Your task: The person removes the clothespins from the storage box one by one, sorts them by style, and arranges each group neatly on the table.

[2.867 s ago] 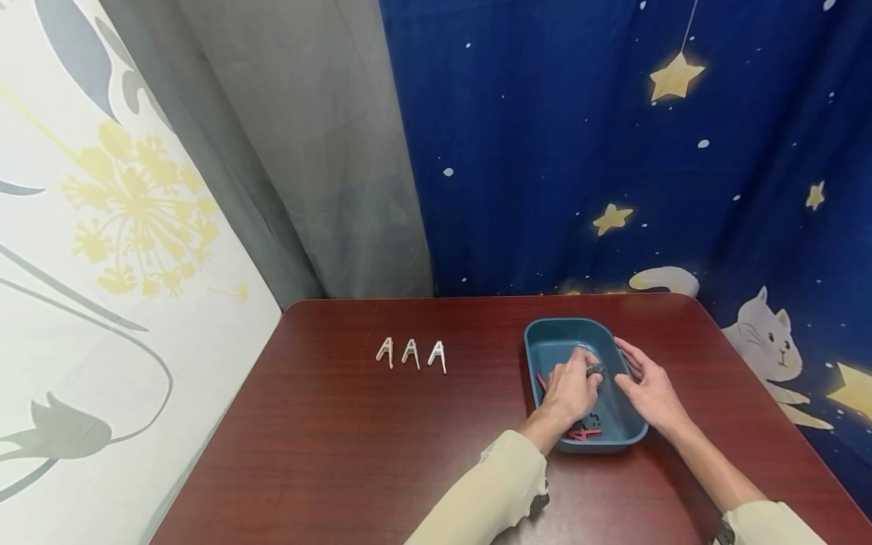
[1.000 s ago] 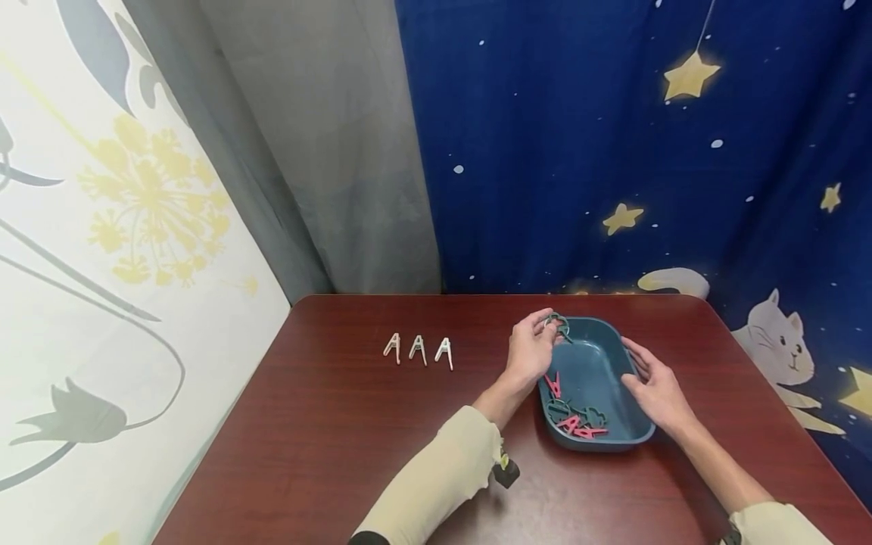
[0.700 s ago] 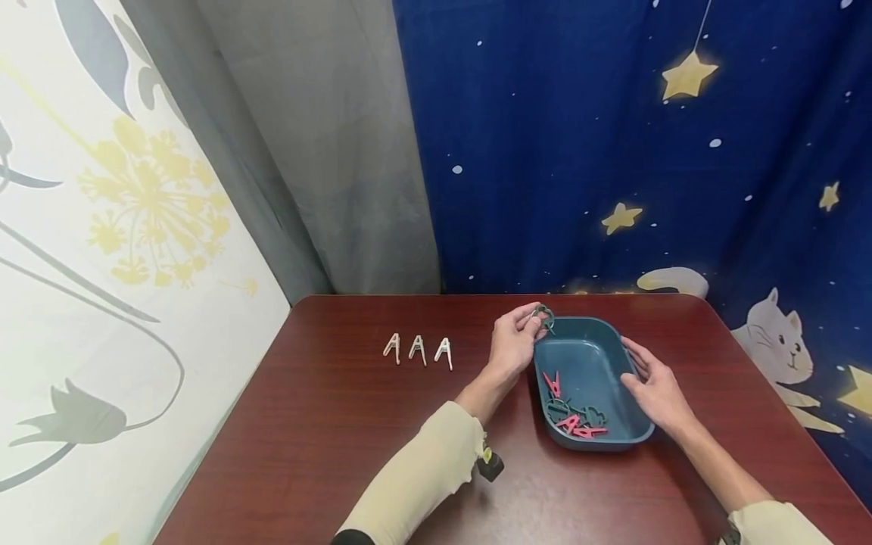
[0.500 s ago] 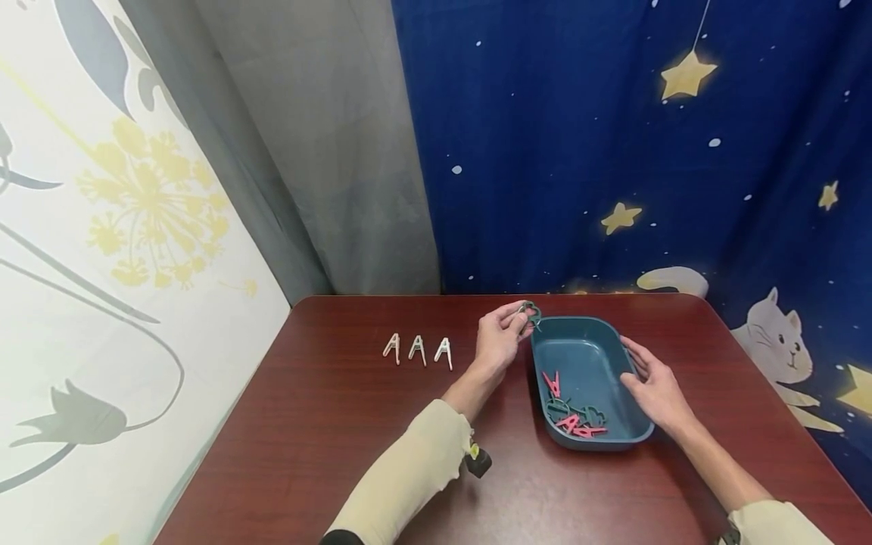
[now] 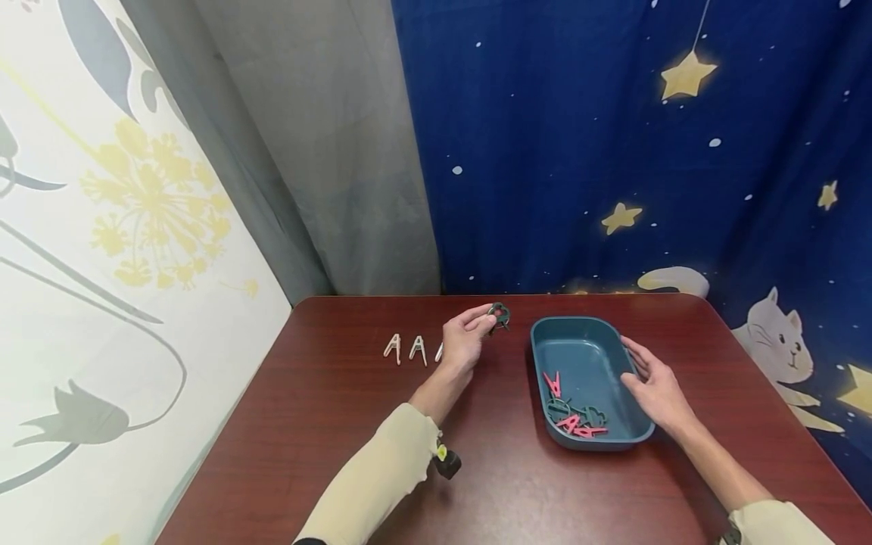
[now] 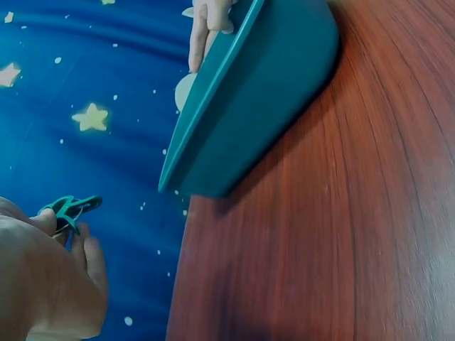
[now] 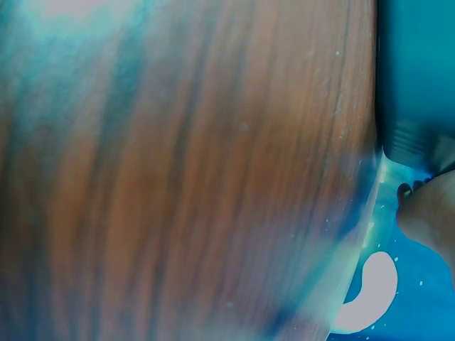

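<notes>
My left hand (image 5: 462, 339) pinches a green spring clip (image 5: 500, 315) between thumb and fingertips, held up left of a blue plastic bin (image 5: 606, 382). In the left wrist view the clip (image 6: 70, 207) points away from the fingers. My right hand (image 5: 657, 387) grips the bin's right rim, thumb on the inner side and fingers outside. Inside the bin, at its near left, several pink clothespins (image 5: 553, 384) lie with more green clips (image 5: 593, 415). The row of white clothespins (image 5: 418, 349) stands behind my left hand, which partly covers the rightmost one.
A dark red wooden table (image 5: 327, 454) bears everything. Its far edge meets a blue star-patterned curtain (image 5: 545, 151) and a grey curtain (image 5: 341, 189). At the left is a white patterned wall (image 5: 225, 333).
My left hand has lifted the green clip out of the bin and carried it left, to beside the white clothespins. My right hand stays at the bin's rim.
</notes>
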Available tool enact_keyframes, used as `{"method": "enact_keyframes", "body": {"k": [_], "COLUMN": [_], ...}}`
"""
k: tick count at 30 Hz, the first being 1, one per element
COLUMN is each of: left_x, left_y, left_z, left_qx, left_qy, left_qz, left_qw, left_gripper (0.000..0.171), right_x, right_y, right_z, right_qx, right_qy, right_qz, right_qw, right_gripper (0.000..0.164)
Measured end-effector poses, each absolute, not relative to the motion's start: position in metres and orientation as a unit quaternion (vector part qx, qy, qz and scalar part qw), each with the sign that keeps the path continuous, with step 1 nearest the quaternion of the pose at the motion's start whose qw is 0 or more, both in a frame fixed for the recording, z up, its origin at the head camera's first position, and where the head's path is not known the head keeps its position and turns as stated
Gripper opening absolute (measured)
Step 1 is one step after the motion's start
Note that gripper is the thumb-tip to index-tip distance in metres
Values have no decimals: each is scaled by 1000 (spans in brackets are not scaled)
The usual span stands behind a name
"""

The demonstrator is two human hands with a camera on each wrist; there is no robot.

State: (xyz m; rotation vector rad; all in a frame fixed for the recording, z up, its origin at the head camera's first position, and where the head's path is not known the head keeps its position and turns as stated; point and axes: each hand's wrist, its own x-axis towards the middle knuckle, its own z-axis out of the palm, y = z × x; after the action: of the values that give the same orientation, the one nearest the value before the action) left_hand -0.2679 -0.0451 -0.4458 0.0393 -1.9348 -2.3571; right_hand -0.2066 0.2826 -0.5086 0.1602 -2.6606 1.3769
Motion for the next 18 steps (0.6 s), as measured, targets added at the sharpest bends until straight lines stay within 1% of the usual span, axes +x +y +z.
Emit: {"method": "enact_keyframes", "body": {"k": [9, 18], "left_x": [-267, -266], "left_y": [-79, -109], "left_z": [-454, -461], "left_qx": [34, 38], "left_qy": [-659, -642], "left_qz": [-749, -765], "left_qw": [57, 47], "left_gripper": [27, 29], "right_x": [-206, -207], "right_y": [284, 283], "right_z": [-510, -511], "right_qx": [54, 58], "right_qy": [-883, -877], "right_qz": [460, 470], "right_qw": [72, 76], "right_gripper": [67, 66]}}
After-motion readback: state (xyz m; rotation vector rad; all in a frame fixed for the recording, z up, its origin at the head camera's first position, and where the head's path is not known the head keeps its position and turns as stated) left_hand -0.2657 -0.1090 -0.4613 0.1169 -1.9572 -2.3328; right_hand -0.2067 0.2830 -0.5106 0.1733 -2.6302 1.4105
